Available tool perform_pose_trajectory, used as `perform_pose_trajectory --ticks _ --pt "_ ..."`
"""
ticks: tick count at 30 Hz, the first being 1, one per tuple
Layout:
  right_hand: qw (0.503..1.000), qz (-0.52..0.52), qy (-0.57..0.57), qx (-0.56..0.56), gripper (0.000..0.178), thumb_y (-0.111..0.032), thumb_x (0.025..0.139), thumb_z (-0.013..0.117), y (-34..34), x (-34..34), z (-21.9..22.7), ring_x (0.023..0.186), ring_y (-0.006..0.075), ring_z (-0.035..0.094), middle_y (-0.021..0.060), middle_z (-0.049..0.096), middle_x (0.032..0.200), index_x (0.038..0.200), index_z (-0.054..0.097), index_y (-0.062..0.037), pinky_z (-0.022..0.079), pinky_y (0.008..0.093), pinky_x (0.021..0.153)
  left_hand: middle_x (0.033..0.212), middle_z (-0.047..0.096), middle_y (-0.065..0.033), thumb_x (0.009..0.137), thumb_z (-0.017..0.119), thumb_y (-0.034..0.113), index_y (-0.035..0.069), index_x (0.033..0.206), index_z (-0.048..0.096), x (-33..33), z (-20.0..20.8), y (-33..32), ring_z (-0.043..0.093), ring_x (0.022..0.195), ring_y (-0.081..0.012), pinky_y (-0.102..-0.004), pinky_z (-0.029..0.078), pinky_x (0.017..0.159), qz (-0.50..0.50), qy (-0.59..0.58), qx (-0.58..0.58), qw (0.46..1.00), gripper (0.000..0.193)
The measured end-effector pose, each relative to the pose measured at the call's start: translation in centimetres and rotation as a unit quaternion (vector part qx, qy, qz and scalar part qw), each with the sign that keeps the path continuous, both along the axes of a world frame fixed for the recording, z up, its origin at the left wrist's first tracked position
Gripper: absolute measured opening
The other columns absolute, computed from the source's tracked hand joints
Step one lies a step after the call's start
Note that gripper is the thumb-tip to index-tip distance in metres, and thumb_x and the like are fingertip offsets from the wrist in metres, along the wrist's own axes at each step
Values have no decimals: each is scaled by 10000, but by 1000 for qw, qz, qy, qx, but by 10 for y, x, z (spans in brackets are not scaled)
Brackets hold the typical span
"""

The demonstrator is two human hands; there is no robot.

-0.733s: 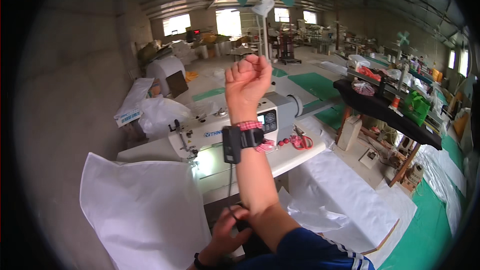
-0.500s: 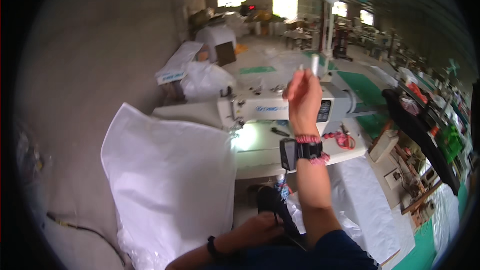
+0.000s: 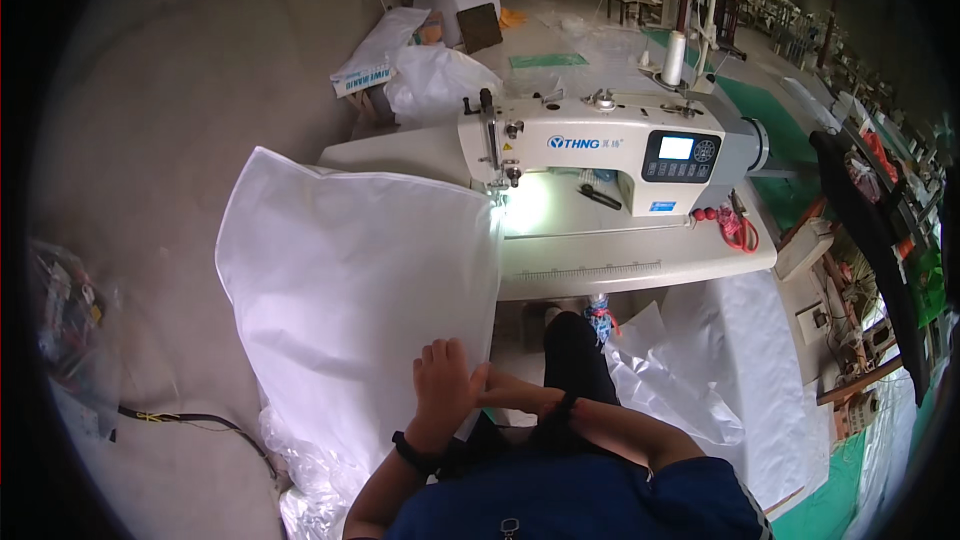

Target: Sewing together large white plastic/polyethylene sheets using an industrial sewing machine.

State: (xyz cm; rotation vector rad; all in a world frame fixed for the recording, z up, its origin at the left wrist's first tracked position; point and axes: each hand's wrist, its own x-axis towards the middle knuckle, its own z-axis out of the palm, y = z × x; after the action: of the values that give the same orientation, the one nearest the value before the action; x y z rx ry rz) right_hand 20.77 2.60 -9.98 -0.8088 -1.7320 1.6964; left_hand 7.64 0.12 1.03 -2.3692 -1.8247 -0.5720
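Two bare hands, near each other, low centre. Left hand (image 3: 445,387): raised, four fingers held close together and slightly bent, thumb sticking out toward the right hand. Right hand (image 3: 512,395): comes in from the right, its fingertips hidden behind the left hand, so can't tell whether spread or pinching. One dark band per wrist, two total. One large white fabric sheet (image 3: 360,260) lies behind and left of the left hand; can't tell if they touch. Its far right corner reaches the needle area of one sewing machine (image 3: 590,145), ahead and to the right of both hands. Machine has one lit screen (image 3: 676,148) and one lamp glow by the needle. One white thread cone (image 3: 674,58) stands behind the machine, farther ahead of the right hand. On one white worktable (image 3: 640,275), ahead and right of the right hand: one small black tool (image 3: 600,197), one pair of red-handled scissors (image 3: 738,231), a few red beads (image 3: 710,213) just beside it. One blue patterned cloth (image 3: 600,320) hangs below the table edge, ahead-right of the right hand. One black cable (image 3: 210,422) on the floor, well left of the left hand. One large white roll (image 3: 455,0), far ahead.
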Motion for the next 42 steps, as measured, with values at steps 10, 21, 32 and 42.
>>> perform_pose_trajectory --ticks 10,21,32,42 --pt "976 98 31 -194 291 -200 916 551 -15 -20 -18 942 152 562 49 612 1035 1131 558 -4 456 312 826 834 547 -114 761 630 230 54 840 545 -19 -22 -14 567 812 -298 -439 451 666 25 -27 -7 999 211" --pt "918 62 28 -390 358 -258 922 515 -25 18 23 799 163 602 96 618 1003 1135 557 26 511 297 740 897 561 -139 751 649 231 24 948 538 -7 -19 -25 577 844 -320 -437 466 685 35 16 37 999 306" --pt "970 96 -12 -222 296 -237 933 523 -32 6 -1 846 233 656 147 665 907 1002 619 34 534 352 721 756 537 -159 748 557 104 28 802 514 -15 -9 -12 558 743 -352 -443 453 652 -143 -112 -179 967 102" --pt "980 86 65 166 309 -165 874 579 -24 -16 -38 792 179 642 100 640 905 1143 539 -20 532 315 645 708 587 -209 810 547 159 5 907 480 0 -23 -2 579 661 -419 -480 450 579 -2 -214 -237 948 193"
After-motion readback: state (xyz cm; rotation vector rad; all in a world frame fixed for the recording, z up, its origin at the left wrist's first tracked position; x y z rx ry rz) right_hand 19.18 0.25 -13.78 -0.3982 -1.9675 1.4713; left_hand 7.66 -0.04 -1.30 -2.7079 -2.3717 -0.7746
